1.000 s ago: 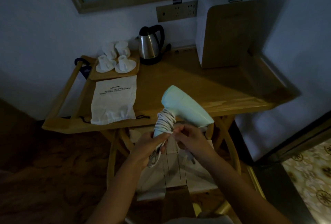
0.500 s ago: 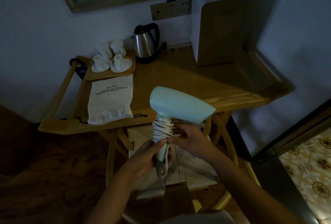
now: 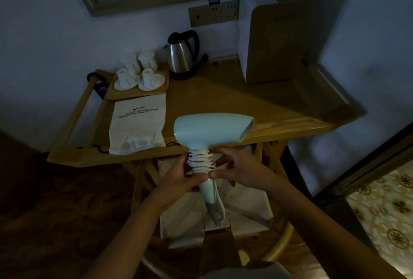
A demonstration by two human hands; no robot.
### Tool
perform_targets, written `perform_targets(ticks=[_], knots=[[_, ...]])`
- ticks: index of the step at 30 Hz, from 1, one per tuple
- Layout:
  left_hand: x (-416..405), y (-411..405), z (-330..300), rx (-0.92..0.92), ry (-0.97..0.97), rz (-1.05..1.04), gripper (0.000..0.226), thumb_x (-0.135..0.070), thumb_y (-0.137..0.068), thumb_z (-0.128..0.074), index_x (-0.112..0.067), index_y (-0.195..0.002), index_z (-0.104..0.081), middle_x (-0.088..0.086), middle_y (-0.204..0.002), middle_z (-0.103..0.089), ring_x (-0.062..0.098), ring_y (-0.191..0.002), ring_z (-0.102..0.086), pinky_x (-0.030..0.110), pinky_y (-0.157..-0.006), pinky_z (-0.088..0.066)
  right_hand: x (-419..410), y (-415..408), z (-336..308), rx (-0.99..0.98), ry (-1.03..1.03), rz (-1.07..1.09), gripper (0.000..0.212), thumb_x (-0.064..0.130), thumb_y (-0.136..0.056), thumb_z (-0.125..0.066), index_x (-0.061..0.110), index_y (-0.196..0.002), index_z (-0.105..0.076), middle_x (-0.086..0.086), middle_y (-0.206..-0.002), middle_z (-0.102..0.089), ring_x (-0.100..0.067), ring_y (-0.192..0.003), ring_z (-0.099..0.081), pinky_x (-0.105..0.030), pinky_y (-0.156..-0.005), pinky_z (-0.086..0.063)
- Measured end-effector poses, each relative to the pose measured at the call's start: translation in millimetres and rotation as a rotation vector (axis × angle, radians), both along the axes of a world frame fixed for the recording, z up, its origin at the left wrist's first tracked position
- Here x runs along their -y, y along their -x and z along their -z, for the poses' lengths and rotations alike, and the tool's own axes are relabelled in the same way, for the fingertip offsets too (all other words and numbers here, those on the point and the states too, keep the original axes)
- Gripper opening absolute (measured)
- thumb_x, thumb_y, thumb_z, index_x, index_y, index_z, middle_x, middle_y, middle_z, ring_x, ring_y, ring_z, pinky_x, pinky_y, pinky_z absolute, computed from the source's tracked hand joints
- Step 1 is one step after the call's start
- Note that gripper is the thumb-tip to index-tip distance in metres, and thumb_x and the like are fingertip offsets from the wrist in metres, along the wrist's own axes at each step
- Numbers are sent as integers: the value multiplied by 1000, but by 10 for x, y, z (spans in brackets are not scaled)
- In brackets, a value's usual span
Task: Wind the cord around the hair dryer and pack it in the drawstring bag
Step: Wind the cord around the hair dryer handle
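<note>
A pale mint hair dryer is held upright in front of the table's near edge, nozzle pointing right. Its white cord is wound in several turns around the upper handle, and a short end hangs down beside the handle's foot. My left hand grips the handle from the left, just under the coils. My right hand pinches the cord at the right side of the coils. The white drawstring bag lies flat on the table's left part, mouth toward me, black strings trailing along the edge.
On the wooden table stand a steel kettle, a tray with several white cups, and a tall white and tan box at the back right. A chair with white cloth sits below my hands.
The dryer has turned from tilted to upright, nozzle swinging right. Both hands moved up the handle to the coils, and less loose cord hangs below than before.
</note>
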State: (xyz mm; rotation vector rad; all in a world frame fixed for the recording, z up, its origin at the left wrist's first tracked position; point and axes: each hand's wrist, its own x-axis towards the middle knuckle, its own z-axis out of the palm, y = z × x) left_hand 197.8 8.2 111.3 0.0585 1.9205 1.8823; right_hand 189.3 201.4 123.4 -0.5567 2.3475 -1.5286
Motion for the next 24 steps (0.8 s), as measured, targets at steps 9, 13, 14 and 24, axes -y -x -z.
perform_targets(ticks=[9,13,14,24], knots=[[-64,-90,118,38,-67,-198,41,1,-82,-63,-31,-106,-54,-4,-107,-65,7,-88,-68,26,-63,-57,-139,-137,115,-144,-324,89,34,22,-83,-65,16,-116,-60,-1,-109,-65,-11,-91,-60,-26,-80,-50],[-32,-53,132,57,-107,-267,40,0,-83,-62,-26,-111,-53,1,-111,-63,15,-96,-66,28,-62,-57,-98,-152,284,-307,-502,101,20,20,-88,-55,12,-105,-63,-8,-100,-65,-18,-88,-57,-27,-68,-41],[-35,-44,132,56,-110,-275,40,0,-82,-63,-26,-111,-53,2,-112,-63,17,-98,-65,29,-62,-58,-76,-143,312,-304,-459,177,22,21,-88,-56,14,-108,-62,-8,-100,-65,-19,-90,-59,-29,-71,-46],[138,29,99,12,-73,-339,46,-4,-82,-63,-20,-123,-50,6,-117,-63,18,-101,-65,28,-63,-58,42,-156,166,565,323,103,27,12,-86,-59,21,-61,-66,8,-64,-64,-9,-72,-58,-24,-72,-45]])
